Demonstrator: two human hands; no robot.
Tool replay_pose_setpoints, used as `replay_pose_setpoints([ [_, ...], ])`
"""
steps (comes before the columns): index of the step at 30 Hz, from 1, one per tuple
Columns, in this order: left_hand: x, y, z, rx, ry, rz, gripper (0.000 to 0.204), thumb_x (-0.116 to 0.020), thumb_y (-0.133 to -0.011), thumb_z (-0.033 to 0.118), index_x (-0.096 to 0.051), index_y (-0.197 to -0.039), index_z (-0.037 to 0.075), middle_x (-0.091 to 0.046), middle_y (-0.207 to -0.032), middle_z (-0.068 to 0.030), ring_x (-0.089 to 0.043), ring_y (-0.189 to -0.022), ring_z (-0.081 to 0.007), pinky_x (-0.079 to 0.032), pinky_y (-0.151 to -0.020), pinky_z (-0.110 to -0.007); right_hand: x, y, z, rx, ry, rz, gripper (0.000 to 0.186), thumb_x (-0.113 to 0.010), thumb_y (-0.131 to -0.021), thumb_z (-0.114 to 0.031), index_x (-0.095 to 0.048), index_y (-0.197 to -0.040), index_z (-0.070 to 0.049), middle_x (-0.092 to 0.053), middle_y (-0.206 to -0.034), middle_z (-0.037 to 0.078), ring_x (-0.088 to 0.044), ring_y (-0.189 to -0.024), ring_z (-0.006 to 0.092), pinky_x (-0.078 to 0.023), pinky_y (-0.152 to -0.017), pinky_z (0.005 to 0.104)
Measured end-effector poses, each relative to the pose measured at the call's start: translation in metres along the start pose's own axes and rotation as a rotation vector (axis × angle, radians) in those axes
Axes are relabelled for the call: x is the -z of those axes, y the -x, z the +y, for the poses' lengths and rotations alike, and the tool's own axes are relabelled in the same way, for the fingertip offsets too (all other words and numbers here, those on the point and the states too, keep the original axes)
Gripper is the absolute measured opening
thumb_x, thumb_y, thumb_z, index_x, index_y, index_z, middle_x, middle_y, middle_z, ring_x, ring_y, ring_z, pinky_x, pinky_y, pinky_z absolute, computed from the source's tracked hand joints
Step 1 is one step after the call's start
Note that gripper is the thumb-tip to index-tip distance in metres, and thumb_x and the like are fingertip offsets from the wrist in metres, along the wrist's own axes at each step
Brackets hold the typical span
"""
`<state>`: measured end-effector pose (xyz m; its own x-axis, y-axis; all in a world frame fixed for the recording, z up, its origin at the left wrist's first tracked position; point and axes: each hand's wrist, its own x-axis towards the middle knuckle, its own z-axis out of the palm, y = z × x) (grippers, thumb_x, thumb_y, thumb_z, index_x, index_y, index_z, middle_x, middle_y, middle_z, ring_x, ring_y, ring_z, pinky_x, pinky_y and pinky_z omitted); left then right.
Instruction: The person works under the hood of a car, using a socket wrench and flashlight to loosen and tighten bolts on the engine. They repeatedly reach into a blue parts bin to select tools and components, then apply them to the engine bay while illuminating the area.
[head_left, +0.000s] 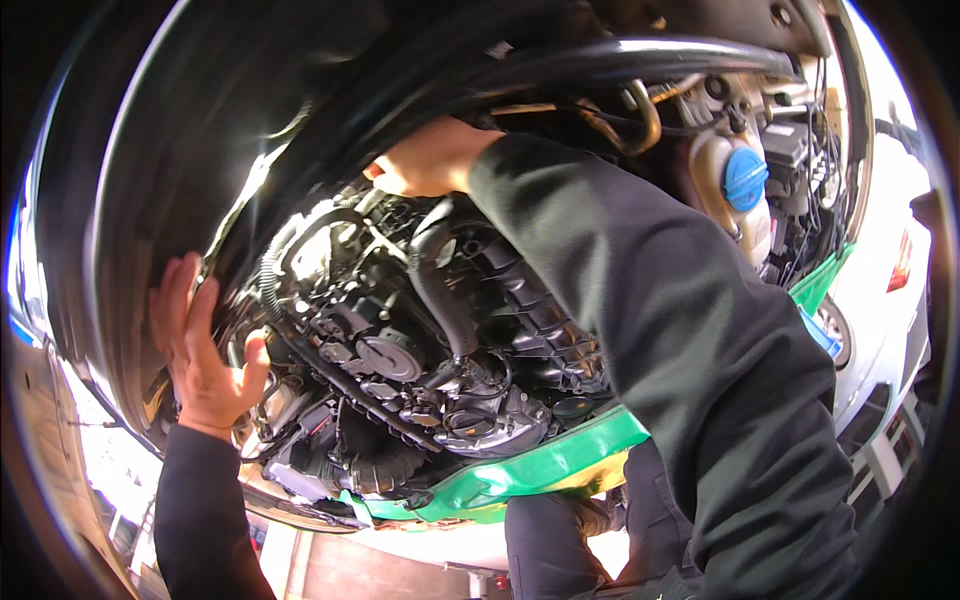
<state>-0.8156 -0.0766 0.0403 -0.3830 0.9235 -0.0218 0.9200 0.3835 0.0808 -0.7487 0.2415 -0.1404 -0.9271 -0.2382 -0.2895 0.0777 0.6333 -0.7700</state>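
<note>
A car's engine [390, 350] lies uncovered below me, a mass of dark hoses, housings and metal parts. At its left side my left hand [212, 365] is open, fingers stretched upward and thumb apart, against a glossy black panel [130, 250]. My right arm reaches across the engine bay to its far side. There my right hand [430, 160] is curled closed under the dark far edge; its fingertips are mostly hidden, and what they hold, if anything, cannot be made out. Just below that hand runs a thick black hose [440, 285].
A green cover [540, 465] drapes over the near edge of the bay, against my legs. At the far right stands a pale fluid tank with a blue cap [745, 179], beside wiring. A white car [890, 330] is parked to the right.
</note>
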Motion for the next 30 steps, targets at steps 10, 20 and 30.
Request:
replay_pose_setpoints([
  [10,0.001,0.0,-0.002,-0.051,-0.048,-0.039,0.07,-0.064,-0.092,0.026,-0.035,-0.151,0.001,-0.041,-0.156,-0.0296,-0.038,-0.145,-0.0489,-0.026,-0.121,-0.062,-0.003,0.02,-0.024,0.019,0.079,-0.081,0.018,-0.07,-0.082,-0.008,-0.074,-0.097,0.001,-0.075,-0.101,0.022,-0.074,-0.093,0.0364,-0.06,-0.08,0.0451],
  [20,0.0,0.002,-0.002,-0.019,-0.02,-0.063,0.074,-0.064,-0.091,0.023,-0.03,-0.153,0.001,-0.037,-0.157,-0.0302,-0.034,-0.147,-0.0488,-0.026,-0.122,-0.062,-0.006,0.054,-0.055,-0.043,0.014,0.085,0.018,-0.07,-0.085,-0.014,-0.077,-0.098,-0.005,-0.077,-0.1,0.017,-0.073,-0.098,0.032,-0.056,-0.083,0.0429],
  [30,0.003,-0.002,-0.001,-0.046,-0.036,-0.052,0.074,-0.065,-0.087,0.018,-0.034,-0.152,0.001,-0.041,-0.157,-0.0278,-0.038,-0.145,-0.0477,-0.027,-0.122,-0.059,-0.018,0.068,-0.09,-0.174,-0.034,0.081,0.016,-0.063,-0.086,-0.01,-0.078,-0.089,-0.006,-0.077,-0.092,0.018,-0.075,-0.095,0.032,-0.06,-0.078,0.0418],
])
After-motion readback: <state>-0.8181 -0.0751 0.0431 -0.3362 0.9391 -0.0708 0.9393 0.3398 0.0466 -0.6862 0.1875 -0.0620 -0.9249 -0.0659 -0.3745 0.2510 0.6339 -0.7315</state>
